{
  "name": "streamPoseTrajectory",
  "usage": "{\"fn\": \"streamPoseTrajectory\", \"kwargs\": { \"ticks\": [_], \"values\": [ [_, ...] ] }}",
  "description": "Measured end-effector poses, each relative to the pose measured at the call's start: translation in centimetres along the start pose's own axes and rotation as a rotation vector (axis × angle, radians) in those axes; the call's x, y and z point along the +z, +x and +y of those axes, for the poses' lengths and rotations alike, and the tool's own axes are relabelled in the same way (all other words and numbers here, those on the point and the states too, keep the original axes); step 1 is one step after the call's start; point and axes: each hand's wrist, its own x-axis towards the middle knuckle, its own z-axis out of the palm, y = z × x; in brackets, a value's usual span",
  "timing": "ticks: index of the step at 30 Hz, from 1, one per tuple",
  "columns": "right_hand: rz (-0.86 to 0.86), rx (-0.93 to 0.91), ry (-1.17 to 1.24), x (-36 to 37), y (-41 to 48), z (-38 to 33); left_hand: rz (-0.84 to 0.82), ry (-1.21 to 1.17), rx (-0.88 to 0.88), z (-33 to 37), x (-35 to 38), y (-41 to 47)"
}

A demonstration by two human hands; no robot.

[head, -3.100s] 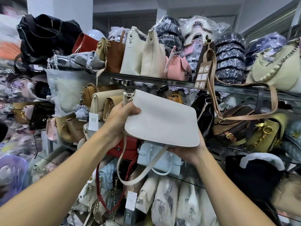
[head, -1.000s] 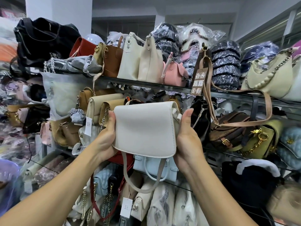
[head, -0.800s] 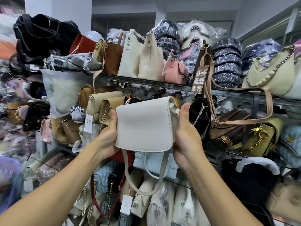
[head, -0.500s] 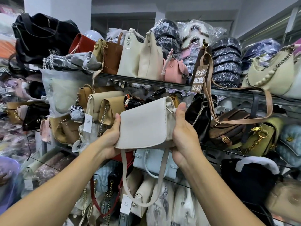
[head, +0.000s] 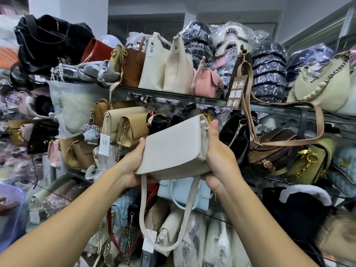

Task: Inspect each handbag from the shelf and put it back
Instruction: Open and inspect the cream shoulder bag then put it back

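In front of you the glass shelf (head: 173,96) is packed along its whole length. On top of it two cream bucket bags (head: 165,64) stand next to a pink handbag (head: 207,81), with plastic-wrapped dark bags (head: 268,71) stacked to their right. On the level below, a tan flap bag (head: 133,129) sits just left of the gap you face and a black glossy bag (head: 236,139) just right of it, so the opening is narrow. You hold the cream handbag (head: 173,149) in front of that gap, tilted, its far end raised toward the shelf. Your left hand (head: 133,166) grips its near lower corner and your right hand (head: 217,160) clasps its right end, thumb up beside the metal ring. Its strap (head: 146,218) hangs in a loop over the pale blue bag (head: 185,195) below.
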Motion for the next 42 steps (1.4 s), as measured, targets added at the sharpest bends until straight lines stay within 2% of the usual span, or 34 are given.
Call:
{"fn": "streamPoseTrajectory", "kwargs": {
  "ticks": [7, 15, 22, 32, 38, 42],
  "values": [
    [0.029, 0.109, 0.066, -1.7, 2.1, -0.6, -0.041, 0.042, -0.010, 1.8, 0.2, -1.3],
    [0.016, 0.333, 0.287, -4.4, 4.6, -0.3, -0.143, 0.115, -0.002, 4.1, 1.2, -3.4],
    [0.085, 0.441, 0.186, -6.0, 6.6, 2.0, -0.164, 0.089, 0.013, 4.5, 2.1, -4.0],
    [0.145, 0.589, 0.227, -7.7, 8.1, 4.8, -0.271, 0.102, 0.030, 4.2, 3.5, -4.8],
    [0.128, 0.588, 0.279, -7.8, 8.2, 5.2, -0.266, 0.137, 0.049, 4.2, 3.6, -5.1],
    [0.183, 0.425, 0.269, -7.5, 8.4, 5.3, -0.211, 0.145, 0.077, 3.8, 3.0, -4.2]
  ]
}}
